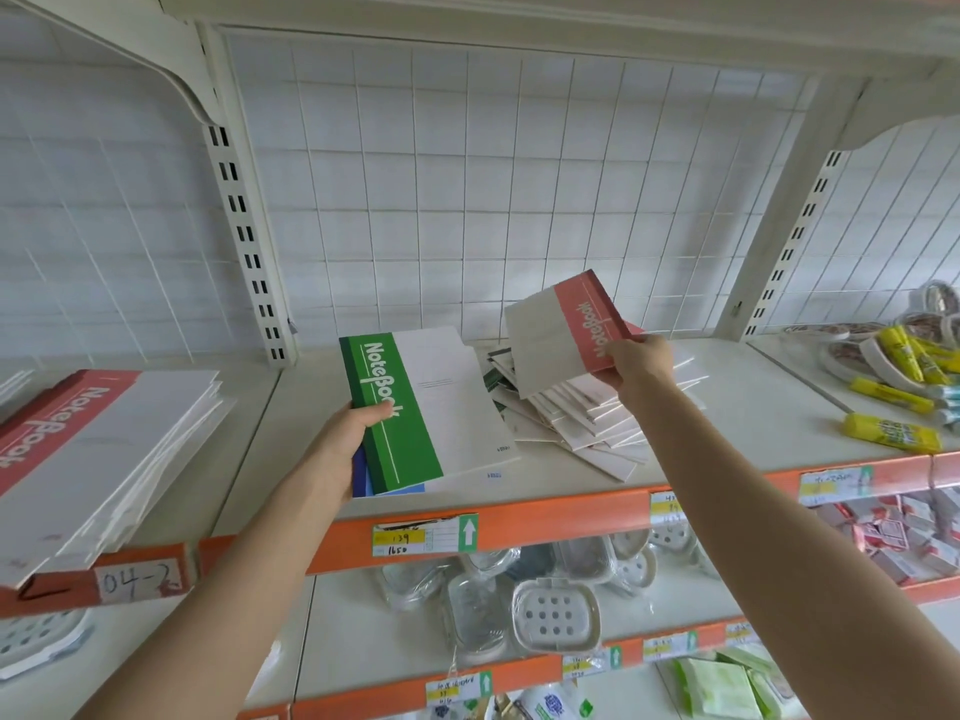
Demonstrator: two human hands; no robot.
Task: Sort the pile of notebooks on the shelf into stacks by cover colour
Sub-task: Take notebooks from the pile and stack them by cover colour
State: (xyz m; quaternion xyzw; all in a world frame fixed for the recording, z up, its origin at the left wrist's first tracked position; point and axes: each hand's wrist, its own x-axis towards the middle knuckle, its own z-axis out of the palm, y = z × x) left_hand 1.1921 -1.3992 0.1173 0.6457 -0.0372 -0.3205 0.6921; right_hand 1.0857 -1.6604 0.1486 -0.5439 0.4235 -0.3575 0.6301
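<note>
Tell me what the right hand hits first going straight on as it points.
Probably the wire grid back panel: the right hand, holding the red notebook, points over the notebook pile. Depth is unclear.

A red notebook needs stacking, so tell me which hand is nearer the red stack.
Left. The left hand is just right of the red stack; the right hand is farther right, over the loose pile.
</note>
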